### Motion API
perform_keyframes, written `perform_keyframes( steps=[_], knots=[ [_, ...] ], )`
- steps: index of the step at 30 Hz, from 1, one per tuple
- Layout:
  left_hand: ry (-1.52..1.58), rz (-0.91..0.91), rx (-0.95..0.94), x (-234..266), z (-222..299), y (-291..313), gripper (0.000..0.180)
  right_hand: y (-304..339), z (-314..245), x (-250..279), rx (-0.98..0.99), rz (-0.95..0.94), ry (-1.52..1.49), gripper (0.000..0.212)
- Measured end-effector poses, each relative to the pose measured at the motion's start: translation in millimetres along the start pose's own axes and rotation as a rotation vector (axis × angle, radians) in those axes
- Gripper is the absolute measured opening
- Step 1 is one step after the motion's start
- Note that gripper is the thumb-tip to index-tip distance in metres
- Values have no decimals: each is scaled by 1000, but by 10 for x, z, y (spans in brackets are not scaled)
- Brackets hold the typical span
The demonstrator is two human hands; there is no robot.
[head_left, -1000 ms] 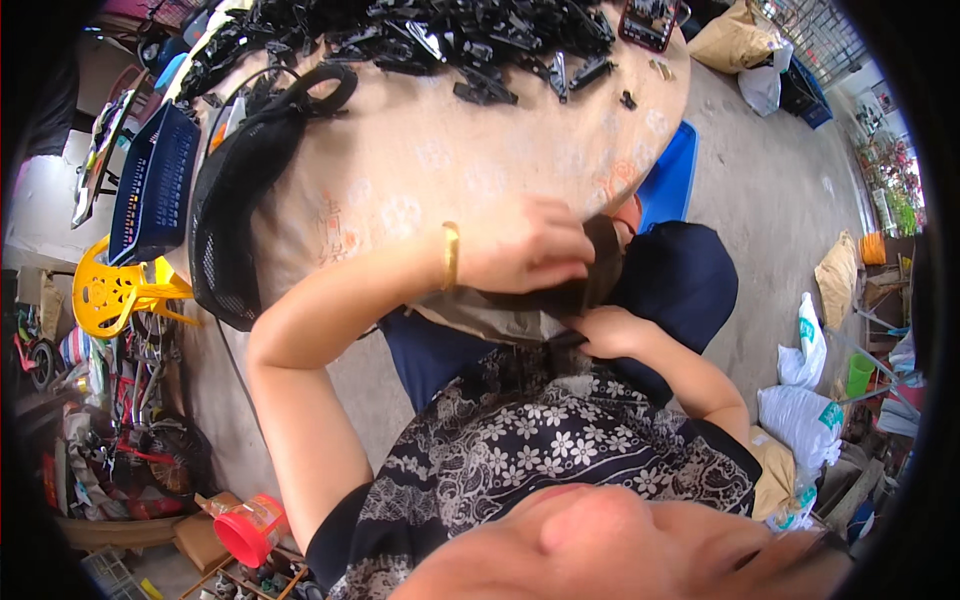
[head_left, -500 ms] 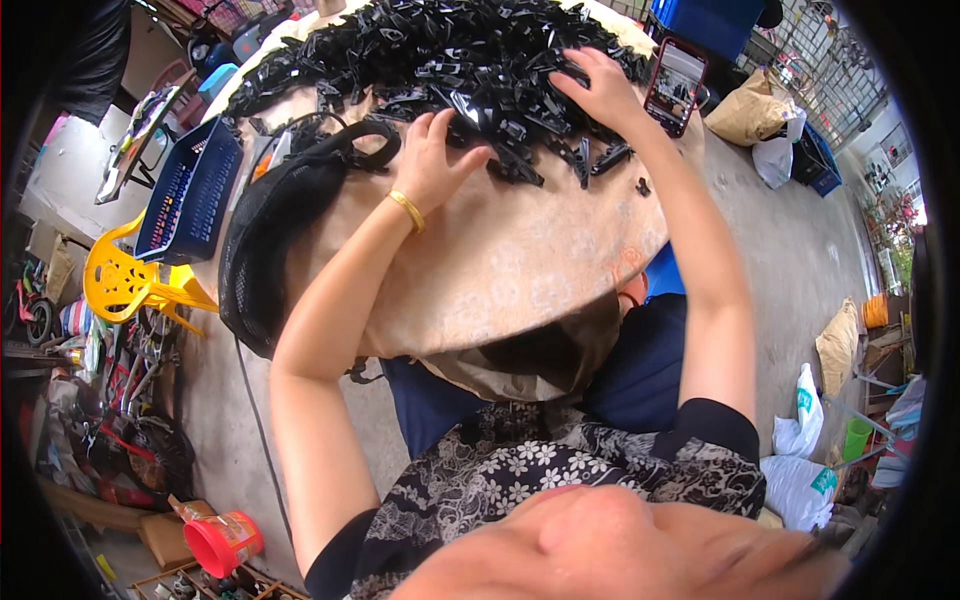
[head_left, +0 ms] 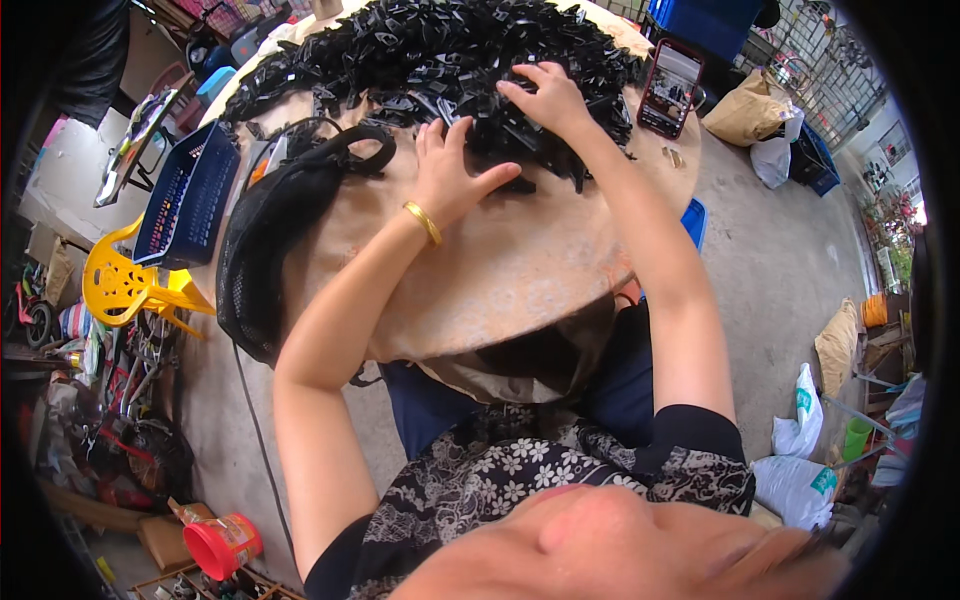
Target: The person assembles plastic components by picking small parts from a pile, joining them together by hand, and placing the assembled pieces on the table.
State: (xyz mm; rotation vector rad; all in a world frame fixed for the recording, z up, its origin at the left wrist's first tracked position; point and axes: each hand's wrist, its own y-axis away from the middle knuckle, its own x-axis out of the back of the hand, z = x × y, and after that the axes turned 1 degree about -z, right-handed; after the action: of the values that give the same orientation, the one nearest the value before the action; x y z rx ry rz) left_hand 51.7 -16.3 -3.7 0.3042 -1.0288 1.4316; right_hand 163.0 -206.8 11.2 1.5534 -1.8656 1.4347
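A wide heap of small, shiny black plastic pieces (head_left: pixel 420 50) covers the far half of the round table (head_left: pixel 480 285). My left hand (head_left: pixel 450 175), with a gold bangle on its wrist, lies at the near edge of the heap. Its fingers are spread, the fingertips touching the pieces and the thumb pointing right. My right hand (head_left: pixel 550 98) rests on the heap farther back and to the right, fingers apart and curved over the pieces. Neither hand shows a piece in its grip. Left of my left hand lies a black mesh bag (head_left: pixel 275 240) with a looped strap.
A phone (head_left: pixel 671 88) stands at the table's right edge. On the left are a dark blue basket (head_left: pixel 187 195) and a yellow plastic chair (head_left: pixel 125 280). A red bucket (head_left: pixel 222 545) sits on the floor at lower left. Sacks (head_left: pixel 750 108) stand at the right.
My right hand has moved left across the heap, closer to my left hand, shifting pieces with it. My left hand has moved slightly right and nearer to me.
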Motion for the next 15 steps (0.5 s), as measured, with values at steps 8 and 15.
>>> perform_keyframes(
  steps=[8, 15],
  knots=[
    [-108, 83, -61, -40, 241, 213, 96, 412, -332, 84, 91, -34, -101, 60],
    [-113, 22, -85, 19, 194, 333, 97, 300, 196, 459, 202, 290, 156, 54]
  ],
)
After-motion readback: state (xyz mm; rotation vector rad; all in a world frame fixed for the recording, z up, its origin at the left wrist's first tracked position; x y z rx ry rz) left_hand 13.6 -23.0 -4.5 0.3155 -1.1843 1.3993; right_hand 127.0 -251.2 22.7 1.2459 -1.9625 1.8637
